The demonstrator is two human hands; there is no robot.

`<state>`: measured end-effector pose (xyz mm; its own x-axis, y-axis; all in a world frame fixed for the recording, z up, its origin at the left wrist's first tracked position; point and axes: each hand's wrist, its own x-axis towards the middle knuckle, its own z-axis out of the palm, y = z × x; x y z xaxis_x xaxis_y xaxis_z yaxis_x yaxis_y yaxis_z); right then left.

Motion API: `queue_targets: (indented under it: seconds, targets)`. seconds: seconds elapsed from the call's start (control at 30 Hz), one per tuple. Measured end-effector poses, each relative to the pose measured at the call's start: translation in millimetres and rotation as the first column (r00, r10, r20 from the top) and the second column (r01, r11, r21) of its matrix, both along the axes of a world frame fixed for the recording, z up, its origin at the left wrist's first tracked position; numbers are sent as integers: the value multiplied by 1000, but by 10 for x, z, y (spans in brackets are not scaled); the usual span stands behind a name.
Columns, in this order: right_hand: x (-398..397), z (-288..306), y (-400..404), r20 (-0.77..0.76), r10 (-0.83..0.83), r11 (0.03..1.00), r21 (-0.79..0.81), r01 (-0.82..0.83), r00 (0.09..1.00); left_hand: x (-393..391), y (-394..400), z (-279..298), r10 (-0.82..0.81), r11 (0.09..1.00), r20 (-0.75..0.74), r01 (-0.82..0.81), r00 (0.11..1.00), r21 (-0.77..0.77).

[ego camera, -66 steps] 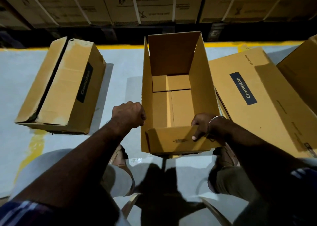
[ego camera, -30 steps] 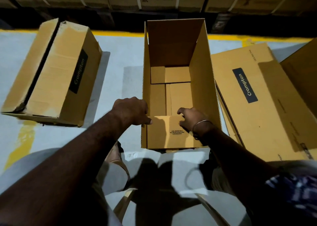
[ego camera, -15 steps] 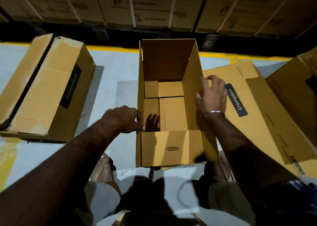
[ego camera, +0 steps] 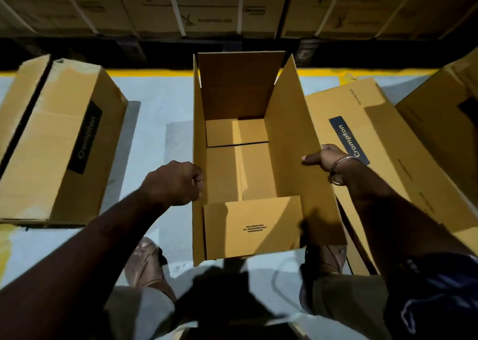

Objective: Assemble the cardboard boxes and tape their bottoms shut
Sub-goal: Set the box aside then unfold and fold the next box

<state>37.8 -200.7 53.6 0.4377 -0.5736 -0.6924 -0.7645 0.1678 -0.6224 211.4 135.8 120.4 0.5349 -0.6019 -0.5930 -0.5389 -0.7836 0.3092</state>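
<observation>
Head view: open carton (ego camera: pixel 248 164) upright on floor between both hands. Left hand (ego camera: pixel 173 182) curled over near-left wall edge; right hand (ego camera: pixel 322 156) gripping top of right wall, thumb inside. Inner bottom flaps folded flat; tape not visible. Left of left hand, closed box (ego camera: pixel 59 143); right of right hand, flat cartons (ego camera: pixel 388 153) likely awaiting assembly.

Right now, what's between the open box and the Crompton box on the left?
In the head view, only bare grey floor separates the open box from the left box; nearer the person, the left hand grips the open box's wall.
</observation>
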Motion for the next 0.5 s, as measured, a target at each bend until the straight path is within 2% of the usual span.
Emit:
queue_targets:
  seconds: [0.13,0.3,0.4,0.5]
  targets:
    - [-239,-144,-107,20,-102,988,117,99,995,9,71,-54,12,999,-19,-11,1000,32]
    - [-431,-245,-162,-48,-185,974,125,190,982,68,114,-66,17,999,-65,-15,998,33]
    - [-472,-393,-234,-286,-106,993,20,117,952,72,109,-87,20,999,-73,-18,997,28]
    - [-427,-799,-212,-410,-174,983,-126,133,895,100,121,-107,30,999,-82,-27,996,39]
